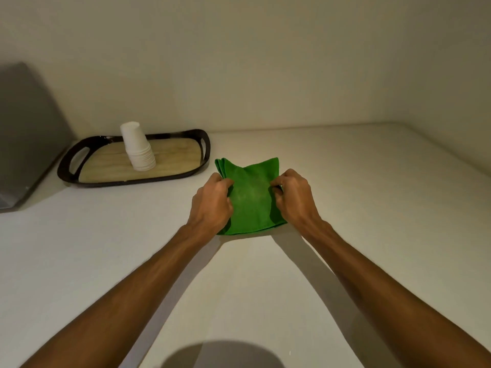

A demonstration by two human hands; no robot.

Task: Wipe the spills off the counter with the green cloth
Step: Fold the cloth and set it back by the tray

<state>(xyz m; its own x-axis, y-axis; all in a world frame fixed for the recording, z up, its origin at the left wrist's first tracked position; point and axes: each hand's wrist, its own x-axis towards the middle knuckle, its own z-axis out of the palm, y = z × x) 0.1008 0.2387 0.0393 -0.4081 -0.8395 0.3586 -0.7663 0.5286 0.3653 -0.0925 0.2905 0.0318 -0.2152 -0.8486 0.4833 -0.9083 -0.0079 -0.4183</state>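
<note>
A folded green cloth (pixel 251 193) lies flat on the white counter (pixel 345 208), near its middle. My left hand (pixel 212 200) pinches the cloth's left edge with curled fingers. On the opposite side, my right hand (pixel 295 197) grips the right edge the same way. Both forearms reach in from the bottom of the view. The cloth's near corners are partly hidden under my hands. I see no spill on the counter surface.
A dark oval tray (pixel 69 166) with a wooden base sits at the back left, holding a leaning stack of white paper cups (pixel 138 147). A grey appliance or panel (pixel 24 134) stands at the far left. Walls close the back and right.
</note>
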